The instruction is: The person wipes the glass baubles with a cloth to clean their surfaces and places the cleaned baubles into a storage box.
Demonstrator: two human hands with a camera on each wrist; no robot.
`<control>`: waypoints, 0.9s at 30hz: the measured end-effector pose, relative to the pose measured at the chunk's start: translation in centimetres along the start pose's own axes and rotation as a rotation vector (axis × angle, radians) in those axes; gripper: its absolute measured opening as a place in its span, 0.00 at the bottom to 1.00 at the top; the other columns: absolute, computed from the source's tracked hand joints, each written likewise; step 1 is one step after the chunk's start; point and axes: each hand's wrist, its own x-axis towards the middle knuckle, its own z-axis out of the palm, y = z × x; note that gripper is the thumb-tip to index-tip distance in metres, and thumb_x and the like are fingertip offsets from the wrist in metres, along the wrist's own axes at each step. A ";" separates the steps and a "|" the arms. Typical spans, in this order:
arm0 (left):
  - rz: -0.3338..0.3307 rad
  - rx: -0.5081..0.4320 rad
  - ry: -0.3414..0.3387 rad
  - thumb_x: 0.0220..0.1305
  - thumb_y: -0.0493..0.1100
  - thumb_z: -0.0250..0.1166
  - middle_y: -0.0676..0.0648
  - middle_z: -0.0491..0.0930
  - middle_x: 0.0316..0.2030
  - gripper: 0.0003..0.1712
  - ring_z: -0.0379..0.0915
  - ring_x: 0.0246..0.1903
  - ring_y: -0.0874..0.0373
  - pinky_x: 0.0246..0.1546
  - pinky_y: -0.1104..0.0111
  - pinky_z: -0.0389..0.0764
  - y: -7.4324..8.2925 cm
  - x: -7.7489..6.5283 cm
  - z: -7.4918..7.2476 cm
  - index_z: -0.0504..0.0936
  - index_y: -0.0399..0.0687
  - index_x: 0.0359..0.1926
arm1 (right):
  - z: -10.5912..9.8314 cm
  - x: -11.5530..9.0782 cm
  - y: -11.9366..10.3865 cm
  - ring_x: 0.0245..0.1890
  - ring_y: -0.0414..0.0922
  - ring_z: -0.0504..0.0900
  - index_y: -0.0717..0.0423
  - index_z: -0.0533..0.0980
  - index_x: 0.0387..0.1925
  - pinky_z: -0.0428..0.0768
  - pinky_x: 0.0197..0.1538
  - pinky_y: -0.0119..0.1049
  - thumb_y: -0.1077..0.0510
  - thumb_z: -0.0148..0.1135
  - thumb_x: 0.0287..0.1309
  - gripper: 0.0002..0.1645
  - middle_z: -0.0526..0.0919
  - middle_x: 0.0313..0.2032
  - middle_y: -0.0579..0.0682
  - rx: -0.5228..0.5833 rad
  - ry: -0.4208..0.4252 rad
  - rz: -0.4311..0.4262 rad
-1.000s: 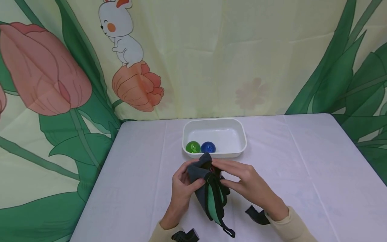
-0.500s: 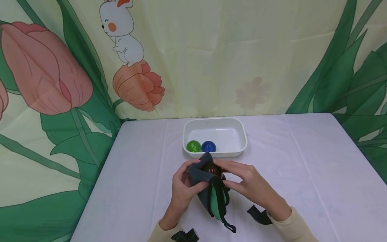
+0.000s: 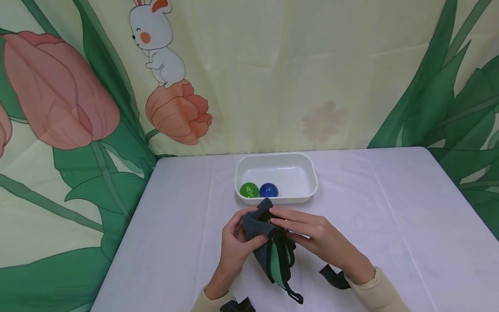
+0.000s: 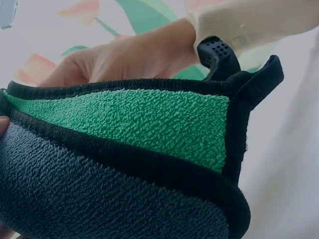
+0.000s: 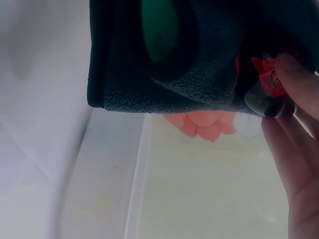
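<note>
A dark blue-grey fleecy cloth (image 3: pixel 259 258) with black edging, a green inner side (image 4: pixel 164 122) and a hanging loop is held up over the table. My left hand (image 3: pixel 235 245) grips it from the left, thumb in front and fingers behind. Inside the cloth's upper fold sits a clear glass ball with a red swirl (image 5: pixel 271 84); the head view mostly hides it. My right hand (image 3: pixel 325 238) holds this ball between thumb and fingers in the right wrist view, at the cloth's right side.
Just beyond the hands stands a white tray (image 3: pixel 296 200) holding a green glass ball (image 3: pixel 249 190) and a blue glass ball (image 3: pixel 268 190). A white cloth covers the table (image 3: pixel 175 242). A printed curtain (image 3: pixel 253 86) hangs behind.
The right fingers have shifted left over the ball, covering more of it than half a second ago. The cloth has moved only slightly; my left hand keeps its grip.
</note>
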 end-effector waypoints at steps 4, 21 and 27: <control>-0.010 -0.009 -0.011 0.54 0.28 0.70 0.35 0.74 0.60 0.33 0.75 0.59 0.52 0.62 0.66 0.76 -0.1 0.0 -0.1 0.72 0.35 0.62 | 0.1 -0.1 -0.2 0.63 0.47 0.77 0.55 0.75 0.63 0.74 0.61 0.25 0.60 0.68 0.59 0.29 0.77 0.64 0.53 0.005 0.013 0.061; -0.006 0.016 0.012 0.53 0.28 0.70 0.34 0.76 0.58 0.32 0.77 0.56 0.53 0.60 0.66 0.78 -0.2 0.0 0.1 0.73 0.36 0.61 | 0.2 -0.1 -0.2 0.62 0.47 0.77 0.55 0.74 0.65 0.73 0.61 0.22 0.71 0.78 0.41 0.45 0.76 0.64 0.52 0.004 0.009 0.172; -0.029 0.013 0.027 0.54 0.28 0.70 0.34 0.76 0.58 0.32 0.78 0.56 0.52 0.58 0.66 0.79 -0.3 0.0 0.0 0.73 0.36 0.61 | 0.5 0.0 -0.2 0.66 0.47 0.72 0.52 0.73 0.65 0.70 0.65 0.25 0.73 0.76 0.42 0.46 0.73 0.67 0.51 -0.020 -0.020 0.107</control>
